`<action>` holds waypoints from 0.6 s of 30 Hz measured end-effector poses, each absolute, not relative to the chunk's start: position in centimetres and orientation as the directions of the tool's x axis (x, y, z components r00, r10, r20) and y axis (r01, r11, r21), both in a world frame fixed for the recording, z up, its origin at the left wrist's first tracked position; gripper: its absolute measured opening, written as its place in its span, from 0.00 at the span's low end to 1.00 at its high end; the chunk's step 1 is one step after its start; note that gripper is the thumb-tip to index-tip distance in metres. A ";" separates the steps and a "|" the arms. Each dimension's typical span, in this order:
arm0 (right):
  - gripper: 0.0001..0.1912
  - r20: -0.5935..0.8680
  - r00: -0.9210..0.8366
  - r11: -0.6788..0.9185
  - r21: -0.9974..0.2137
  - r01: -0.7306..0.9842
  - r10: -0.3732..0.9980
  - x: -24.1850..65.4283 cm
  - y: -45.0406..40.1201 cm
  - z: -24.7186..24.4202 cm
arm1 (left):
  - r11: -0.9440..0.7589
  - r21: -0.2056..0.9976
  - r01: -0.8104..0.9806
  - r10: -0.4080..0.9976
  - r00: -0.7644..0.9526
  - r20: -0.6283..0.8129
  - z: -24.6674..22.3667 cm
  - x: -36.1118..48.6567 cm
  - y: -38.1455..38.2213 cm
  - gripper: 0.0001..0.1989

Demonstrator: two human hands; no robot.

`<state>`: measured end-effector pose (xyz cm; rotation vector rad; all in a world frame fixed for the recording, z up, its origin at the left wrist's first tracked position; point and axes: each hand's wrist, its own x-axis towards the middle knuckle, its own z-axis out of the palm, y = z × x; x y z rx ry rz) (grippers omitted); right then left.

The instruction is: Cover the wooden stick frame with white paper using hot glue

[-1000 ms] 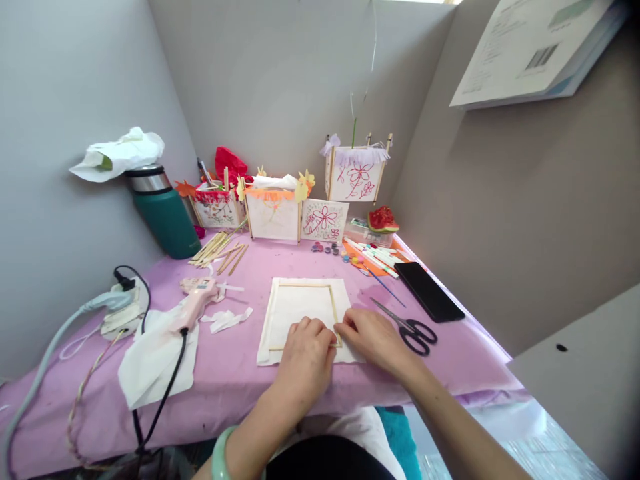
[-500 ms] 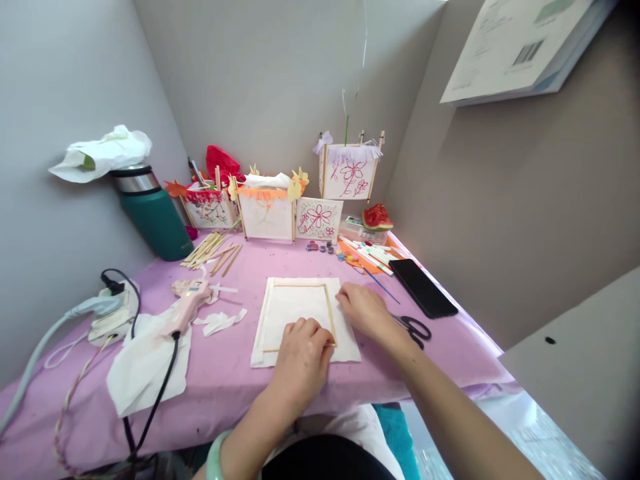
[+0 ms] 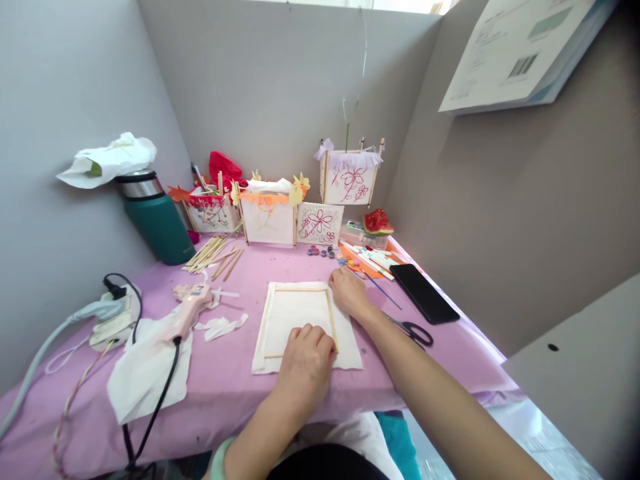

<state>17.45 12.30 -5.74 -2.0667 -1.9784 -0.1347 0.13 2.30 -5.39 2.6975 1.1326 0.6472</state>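
Observation:
A white sheet (image 3: 300, 320), paper or cloth, lies on the table with a rectangular frame of thin wooden sticks (image 3: 330, 313) on it. Over the frame's lower right corner my left hand (image 3: 310, 357) is closed, its curled fingers pinching down at the stick; the fingertips are partly hidden. At the sheet's upper right corner my right hand (image 3: 347, 290) is closed, with bent fingers on the sheet's edge beside the frame. Black-handled scissors (image 3: 415, 332) lie just right of my right forearm.
To the left are a pink glue gun (image 3: 190, 310), white scraps (image 3: 223, 327), a power strip (image 3: 117, 320) with cables and a green bottle (image 3: 157, 223). Bamboo sticks (image 3: 213, 257) and decorated box lanterns (image 3: 270, 217) stand behind. Markers (image 3: 367, 257) and a phone (image 3: 424, 293) lie right.
My right hand has moved up and slightly left along the sheet's right edge to its upper corner. My left hand has stayed at the frame's lower right corner. The view has tilted slightly.

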 end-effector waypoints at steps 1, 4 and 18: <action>0.15 0.263 0.063 -0.029 -0.132 0.991 0.963 17.4 12.4 -5.8 | -0.710 0.291 0.641 0.703 0.628 0.334 -5.4 0.1 2.3 0.06; 0.15 0.281 0.068 -0.030 -0.137 0.990 0.957 17.3 12.6 -6.0 | -0.717 0.287 0.634 0.696 0.634 0.338 -5.3 0.1 2.3 0.07; 0.07 0.317 -0.066 0.155 -0.262 0.952 0.946 17.0 10.5 -4.9 | -0.706 0.308 0.638 0.706 0.598 0.380 -5.7 0.0 2.2 0.08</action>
